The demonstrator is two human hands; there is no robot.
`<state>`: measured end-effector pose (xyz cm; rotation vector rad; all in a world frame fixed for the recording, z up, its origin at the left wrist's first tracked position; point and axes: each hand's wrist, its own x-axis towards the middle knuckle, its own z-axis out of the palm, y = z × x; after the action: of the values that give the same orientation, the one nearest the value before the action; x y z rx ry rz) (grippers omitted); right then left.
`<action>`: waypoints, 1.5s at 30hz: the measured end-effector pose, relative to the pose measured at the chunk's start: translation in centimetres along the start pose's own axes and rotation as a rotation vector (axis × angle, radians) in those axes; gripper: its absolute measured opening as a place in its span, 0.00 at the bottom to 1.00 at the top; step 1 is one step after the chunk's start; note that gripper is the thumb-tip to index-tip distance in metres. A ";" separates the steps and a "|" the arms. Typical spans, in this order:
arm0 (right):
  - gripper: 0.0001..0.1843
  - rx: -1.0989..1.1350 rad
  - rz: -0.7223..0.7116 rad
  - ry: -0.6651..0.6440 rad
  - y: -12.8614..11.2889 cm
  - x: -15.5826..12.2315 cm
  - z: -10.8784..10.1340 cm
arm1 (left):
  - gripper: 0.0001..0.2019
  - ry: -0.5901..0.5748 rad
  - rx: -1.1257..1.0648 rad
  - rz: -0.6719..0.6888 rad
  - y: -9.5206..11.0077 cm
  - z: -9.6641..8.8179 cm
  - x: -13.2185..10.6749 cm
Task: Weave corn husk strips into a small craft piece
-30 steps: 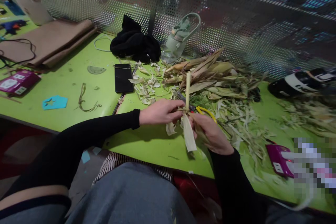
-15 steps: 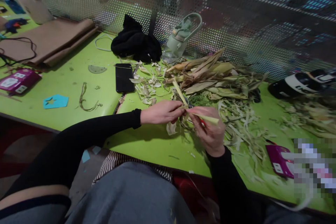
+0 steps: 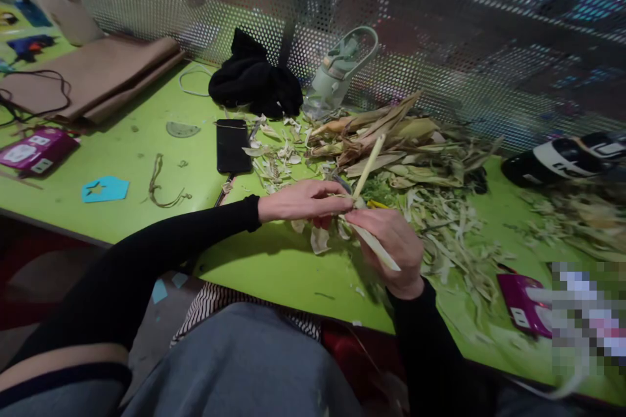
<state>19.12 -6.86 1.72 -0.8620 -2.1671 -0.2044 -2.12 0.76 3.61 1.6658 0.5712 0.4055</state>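
Note:
Both my hands meet over the near middle of the green table. My left hand (image 3: pixel 313 201) is closed, its fingertips pinching pale corn husk strips where they join. Pressed up beside it, my right hand (image 3: pixel 391 244) is closed on the same work. One narrow husk strip (image 3: pixel 369 168) points up and away from the fingers. Another folded husk strip (image 3: pixel 377 249) runs down across the back of my right hand. A loose husk piece (image 3: pixel 320 240) shows below my left fingers. A small yellow item (image 3: pixel 376 204) peeks out behind my right hand; its kind is partly hidden.
Dry corn husks (image 3: pixel 381 133) are heaped behind my hands, with shredded husk (image 3: pixel 454 221) to the right. Around them are a phone (image 3: pixel 233 146), black cloth (image 3: pixel 257 81), a green bottle (image 3: pixel 332 78), a black bottle (image 3: pixel 557 159) and a perforated metal screen (image 3: pixel 440 45).
The upper husk strip has swung from leaning left to leaning right. The lower strip now slants down toward me. My right hand has turned and shifted slightly nearer me.

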 end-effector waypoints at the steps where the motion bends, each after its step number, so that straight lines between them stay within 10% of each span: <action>1: 0.19 -0.011 -0.019 -0.024 0.1 0.1 -0.2 | 0.15 -0.011 -0.026 -0.009 0.0 -0.1 0.0; 9: 0.14 0.102 0.025 -0.180 0.2 0.2 -0.4 | 0.05 -0.060 -0.042 0.055 -0.3 -0.1 0.3; 15: 0.11 0.331 0.733 -0.115 -0.1 0.1 0.6 | 0.10 0.128 -0.159 0.145 -0.2 0.9 0.3; 19: 0.19 0.585 0.926 -0.095 -0.4 0.7 1.1 | 0.07 0.117 -0.239 0.107 -1.4 1.7 0.8; 36: 0.19 0.572 0.949 -0.037 -1.0 0.7 2.5 | 0.17 0.194 0.665 0.297 -3.3 3.3 0.4; 45: 0.13 0.666 0.996 0.226 -1.1 0.2 3.0 | 0.13 0.309 0.009 0.122 -1.7 3.7 0.6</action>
<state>16.44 -6.41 -0.04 -1.2910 -1.2383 0.8201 0.21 -1.67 1.26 1.6631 0.7005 0.7589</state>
